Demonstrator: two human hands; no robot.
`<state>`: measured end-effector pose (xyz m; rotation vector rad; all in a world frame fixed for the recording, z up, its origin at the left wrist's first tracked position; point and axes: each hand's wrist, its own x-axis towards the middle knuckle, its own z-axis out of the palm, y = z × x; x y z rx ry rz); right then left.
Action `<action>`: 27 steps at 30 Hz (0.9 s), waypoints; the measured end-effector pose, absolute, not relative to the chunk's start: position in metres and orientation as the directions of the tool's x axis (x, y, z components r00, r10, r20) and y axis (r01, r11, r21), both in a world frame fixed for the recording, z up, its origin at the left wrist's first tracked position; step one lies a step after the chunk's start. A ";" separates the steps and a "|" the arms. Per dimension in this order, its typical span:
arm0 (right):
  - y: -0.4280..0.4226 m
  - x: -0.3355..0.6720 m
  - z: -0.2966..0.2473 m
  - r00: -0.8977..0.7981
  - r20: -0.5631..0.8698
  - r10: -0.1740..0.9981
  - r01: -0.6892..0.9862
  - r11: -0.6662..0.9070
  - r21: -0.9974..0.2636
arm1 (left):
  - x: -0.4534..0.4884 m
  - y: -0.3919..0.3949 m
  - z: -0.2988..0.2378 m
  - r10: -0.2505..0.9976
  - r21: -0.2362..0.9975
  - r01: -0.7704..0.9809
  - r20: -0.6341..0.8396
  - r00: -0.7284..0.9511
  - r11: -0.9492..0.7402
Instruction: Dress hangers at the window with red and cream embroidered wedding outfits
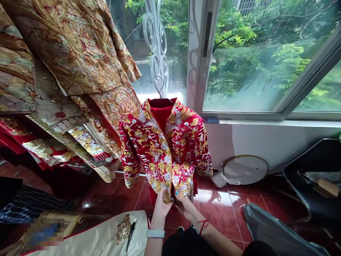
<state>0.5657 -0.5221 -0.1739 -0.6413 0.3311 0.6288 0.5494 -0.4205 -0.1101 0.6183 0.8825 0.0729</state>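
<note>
The left grip [165, 195] and right grip [177, 196] pinched the lower front edges of a red, gold-and-silver-embroidered fabric jacket [157, 149]; a blue rectangular sill patch [211, 121] was unreadably blurred.

Upper left: gold-embroidered garment [80, 46] hanging, more embroidered clothes [45, 144] below it. Centre top: white scrollwork [155, 39] at the window [242, 85], green foliage [234, 32] outside. Right: pale wall [266, 138] under the sill, round white panel [245, 170] leaning there, crumpled translucent plastic [220, 179] just beside it. Far right: black chair [317, 156], brown item [327, 187] on it. Lower right: grey plastic sheet [277, 227] on red floor tiles [213, 202]. Lower left: cream fabric [96, 234] with gold motif [123, 227], thin black tool [130, 234] alongside, type unclear; bamboo pole [77, 219], plaid cloth [32, 202].
</note>
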 end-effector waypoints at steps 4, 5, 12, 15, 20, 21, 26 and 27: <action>-0.525 0.571 -0.162 0.726 -0.502 0.471 -0.681 0.595 -0.426 | 0.552 -0.431 -0.106 0.280 0.503 0.195 -0.716 0.639 0.842; -0.526 0.572 -0.159 0.718 -0.508 0.476 -0.690 0.588 -0.423 | 0.552 -0.434 -0.107 0.279 0.500 0.191 -0.716 0.640 0.845; -0.532 0.575 -0.159 0.719 -0.510 0.472 -0.685 0.605 -0.406 | 0.555 -0.440 -0.122 0.284 0.510 0.139 -0.662 0.694 0.849; -0.534 0.575 -0.158 0.714 -0.486 0.504 -0.696 0.582 -0.420 | 0.556 -0.440 -0.125 0.303 0.521 0.134 -0.666 0.682 0.843; -0.535 0.574 -0.150 0.714 -0.498 0.492 -0.694 0.593 -0.408 | 0.553 -0.441 -0.126 0.326 0.534 0.118 -0.661 0.676 0.837; -0.535 0.574 -0.148 0.716 -0.501 0.486 -0.690 0.603 -0.401 | 0.552 -0.442 -0.127 0.333 0.541 0.108 -0.650 0.683 0.834; -0.533 0.572 -0.144 0.726 -0.499 0.473 -0.677 0.622 -0.395 | 0.552 -0.447 -0.125 0.373 0.557 0.069 -0.637 0.674 0.828; -0.533 0.571 -0.143 0.733 -0.496 0.465 -0.668 0.630 -0.397 | 0.552 -0.449 -0.125 0.387 0.559 0.059 -0.644 0.660 0.827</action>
